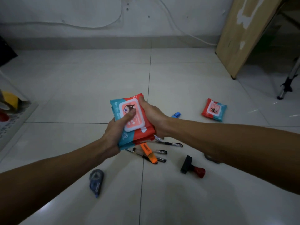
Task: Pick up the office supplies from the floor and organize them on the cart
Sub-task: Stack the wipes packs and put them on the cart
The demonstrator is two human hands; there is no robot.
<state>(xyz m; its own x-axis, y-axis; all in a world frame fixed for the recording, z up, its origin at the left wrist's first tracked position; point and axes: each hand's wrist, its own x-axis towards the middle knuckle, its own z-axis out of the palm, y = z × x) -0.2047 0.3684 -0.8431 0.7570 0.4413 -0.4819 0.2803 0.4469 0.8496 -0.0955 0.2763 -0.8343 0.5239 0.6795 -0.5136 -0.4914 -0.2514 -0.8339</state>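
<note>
Both hands hold a stack of red-and-blue wet wipe packs [142,133] above the floor. My left hand [116,129] grips the stack's near left side, thumb on the pink lid. My right hand [153,118] clasps its right edge. On the tiles below lie an orange highlighter [148,152], several black pens [168,144], a black stamp with a red handle [192,167], a blue correction tape [96,181], a small blue object [176,114] and another wipe pack [214,109]. A white cart shelf [11,122] shows at the left edge.
The cart shelf holds a yellow tape roll [9,99] and a red item [3,116]. A wooden panel [241,34] leans at the right, with a metal tripod leg [288,83] beside it. A wall with cables runs along the back.
</note>
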